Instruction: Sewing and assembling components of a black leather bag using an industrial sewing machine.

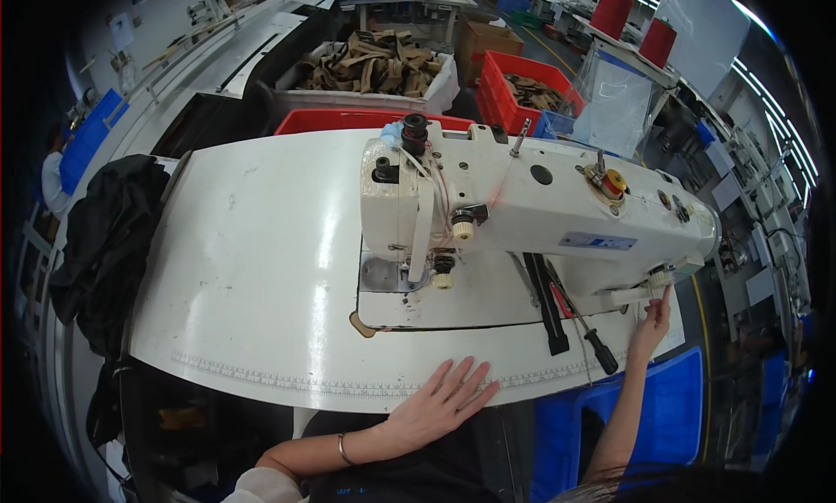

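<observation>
A white industrial sewing machine stands on the pale table. My left hand lies flat with fingers spread, over the ruler strip at the table's near edge, holding nothing. At the machine's right end, my right hand reaches up to the ridged white dial, its fingertips at the dial's underside. The white lever is just left of those fingers. Between the hands lie a black-handled screwdriver, a black strip and metal tweezers. No fabric shows beneath the needle.
Black cloth hangs over the left table end. Behind the machine are a white bin of brown fabric pieces and a red crate. A blue bin sits below the right edge. Red thread cones stand at the back right.
</observation>
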The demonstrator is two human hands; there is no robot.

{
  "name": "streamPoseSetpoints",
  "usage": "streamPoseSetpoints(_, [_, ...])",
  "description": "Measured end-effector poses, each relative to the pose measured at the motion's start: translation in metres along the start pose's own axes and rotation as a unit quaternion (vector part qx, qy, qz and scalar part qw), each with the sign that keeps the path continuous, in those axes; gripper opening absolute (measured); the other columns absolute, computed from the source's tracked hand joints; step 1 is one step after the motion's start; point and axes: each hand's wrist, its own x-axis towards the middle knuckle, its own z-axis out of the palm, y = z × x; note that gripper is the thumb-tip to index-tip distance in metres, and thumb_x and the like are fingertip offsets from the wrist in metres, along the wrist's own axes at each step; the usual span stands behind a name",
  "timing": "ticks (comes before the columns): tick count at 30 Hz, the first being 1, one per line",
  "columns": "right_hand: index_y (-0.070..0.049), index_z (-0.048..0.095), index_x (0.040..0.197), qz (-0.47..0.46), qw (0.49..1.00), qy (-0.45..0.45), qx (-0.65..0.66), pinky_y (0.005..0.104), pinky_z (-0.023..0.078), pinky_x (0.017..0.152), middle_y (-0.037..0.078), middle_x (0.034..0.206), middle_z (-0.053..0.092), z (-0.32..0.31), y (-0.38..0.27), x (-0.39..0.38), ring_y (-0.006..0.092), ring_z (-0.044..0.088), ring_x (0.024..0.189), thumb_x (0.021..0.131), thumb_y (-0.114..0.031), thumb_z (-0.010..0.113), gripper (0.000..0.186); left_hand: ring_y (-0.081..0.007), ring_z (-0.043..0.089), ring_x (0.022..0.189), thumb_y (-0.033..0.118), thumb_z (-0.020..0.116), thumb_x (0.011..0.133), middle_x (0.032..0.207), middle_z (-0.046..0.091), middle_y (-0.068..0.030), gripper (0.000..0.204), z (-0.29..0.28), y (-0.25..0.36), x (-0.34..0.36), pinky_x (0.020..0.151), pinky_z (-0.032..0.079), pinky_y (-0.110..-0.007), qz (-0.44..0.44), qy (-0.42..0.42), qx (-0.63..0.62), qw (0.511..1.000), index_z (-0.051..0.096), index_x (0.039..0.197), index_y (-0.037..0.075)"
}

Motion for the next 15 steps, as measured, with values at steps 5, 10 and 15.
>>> streamPoseSetpoints(5, [-0.014, 0.042, 0.14, 0.01, 1.0, -0.002, -0.008, 0.024, 0.039, 0.075, 0.001, 0.086, 0.044, 0.005, -0.006, -0.003, 0.0125, 0.042, 0.077, 0.089, 0.005, 0.042, 0.054, -0.0333, 0.04, 0.128, 0.019, 0.049, 0.085, 0.143, 0.036, -0.0156, 0.059, -0.003, -0.003, -0.004, 0.104, 0.036, -0.046, -0.001, -0.011, 0.002, 1.0, 0.033, 0.141, 0.01])
streamPoseSetpoints(10, [-0.013, 0.042, 0.14, 0.013, 1.0, 0.009, -0.02, 0.0239, 0.04, 0.075, 0.001, 0.085, 0.045, -0.016, 0.0, -0.003, 0.0125, 0.043, 0.077, 0.088, 0.005, 0.042, 0.055, -0.034, 0.039, 0.128, 0.017, 0.051, 0.082, 0.142, 0.036, -0.0165, 0.061, -0.005, 0.0, 0.001, 0.104, 0.034, -0.047, 0.022, -0.016, -0.026, 0.999, 0.035, 0.14, 0.009])
streamPoseSetpoints(15, [-0.014, 0.044, 0.138, -0.011, 1.0, 0.02, -0.022, 0.0259, 0.043, 0.072, 0.005, 0.084, 0.048, 0.009, -0.001, -0.005, 0.0144, 0.048, 0.076, 0.085, 0.008, 0.042, 0.057, -0.0379, 0.04, 0.125, 0.009, 0.053, 0.078, 0.139, 0.039, -0.0179, 0.059, -0.005, -0.001, 0.009, 0.104, 0.031, -0.051, -0.003, -0.026, -0.057, 0.998, 0.041, 0.136, 0.009])
